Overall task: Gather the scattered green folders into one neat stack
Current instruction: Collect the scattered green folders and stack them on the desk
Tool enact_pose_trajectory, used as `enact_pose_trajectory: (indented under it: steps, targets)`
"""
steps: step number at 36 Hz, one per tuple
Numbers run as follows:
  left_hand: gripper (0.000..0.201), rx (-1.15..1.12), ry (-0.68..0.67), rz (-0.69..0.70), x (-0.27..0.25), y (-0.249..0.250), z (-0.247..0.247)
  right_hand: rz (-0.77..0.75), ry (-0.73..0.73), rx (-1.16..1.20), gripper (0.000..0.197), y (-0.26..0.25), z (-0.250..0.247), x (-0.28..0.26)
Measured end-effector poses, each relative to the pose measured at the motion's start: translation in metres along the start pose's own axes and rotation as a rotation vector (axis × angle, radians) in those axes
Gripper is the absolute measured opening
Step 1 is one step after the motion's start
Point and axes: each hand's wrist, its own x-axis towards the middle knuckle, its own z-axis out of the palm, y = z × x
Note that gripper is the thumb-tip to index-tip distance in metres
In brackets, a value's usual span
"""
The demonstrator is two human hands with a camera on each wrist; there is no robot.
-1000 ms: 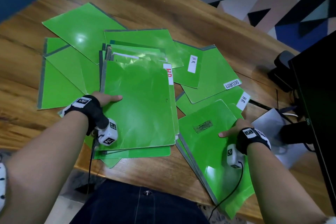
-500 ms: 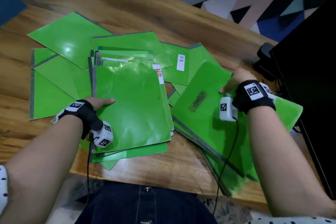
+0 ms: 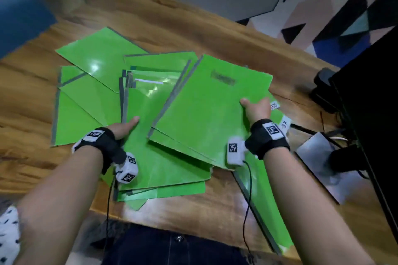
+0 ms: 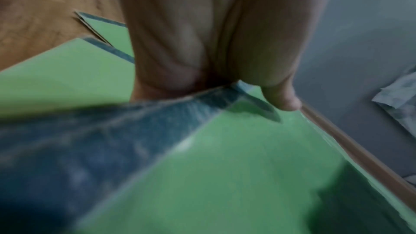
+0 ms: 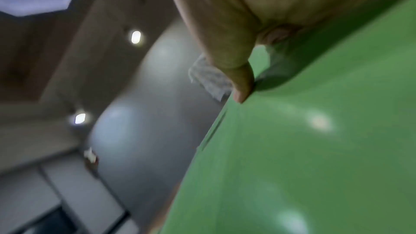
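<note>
While our right hand [image 3: 256,107] pinches a small bundle of flat glossy green folders with grey spines [image 3: 206,109] at its right edge, thumb on top and the other fingers hidden beneath, the bundle tilts above the central heap. The right wrist view shows the thumb [image 5: 241,77] pressed on the green cover at its edge. Left of that grip, our left hand [image 3: 123,128] holds the left spine edge of the central pile of green folders [image 3: 150,157], thumb lying flat on the top cover; the left wrist view shows the spine running into the crook between thumb and palm, but the other fingers are hidden, so we cannot tell how tightly it closes. Further left of this hand, more scattered green folders [image 3: 90,97] fan out flat on the brown wooden tabletop [image 3: 193,28]. Below and right of the right-hand grip, another green folder [image 3: 265,211] lies overhanging the near table edge. Beyond the right hand, white labels [image 3: 284,123] peek from folders underneath. Right of that sits a black monitor [image 3: 370,114] on its grey base plate [image 3: 312,153].
</note>
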Motion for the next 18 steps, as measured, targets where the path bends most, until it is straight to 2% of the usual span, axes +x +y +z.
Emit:
enact_pose_trajectory:
  steps: [3, 5, 6, 13, 18]
  targets:
    - [0.111, -0.019, -0.060, 0.014, -0.002, -0.001, -0.003, 0.016, -0.044, -0.189, 0.053, 0.026, 0.029, -0.013]
    - [0.130, 0.062, -0.094, 0.036, 0.004, -0.004, -0.004, 0.034, -0.080, -0.248, 0.052, 0.042, 0.041, -0.016]
    - [0.134, 0.090, -0.097, 0.037, 0.006, -0.004, -0.004, 0.027, -0.093, -0.279, 0.052, 0.048, 0.043, -0.017]
    - [0.117, 0.097, -0.091, -0.009, 0.004, 0.001, -0.002, -0.100, -0.146, -0.427, 0.049, 0.061, 0.054, -0.018]
    - [0.133, 0.123, -0.106, -0.012, 0.005, -0.004, -0.002, -0.095, -0.110, -0.437, 0.044, 0.058, 0.048, -0.009]
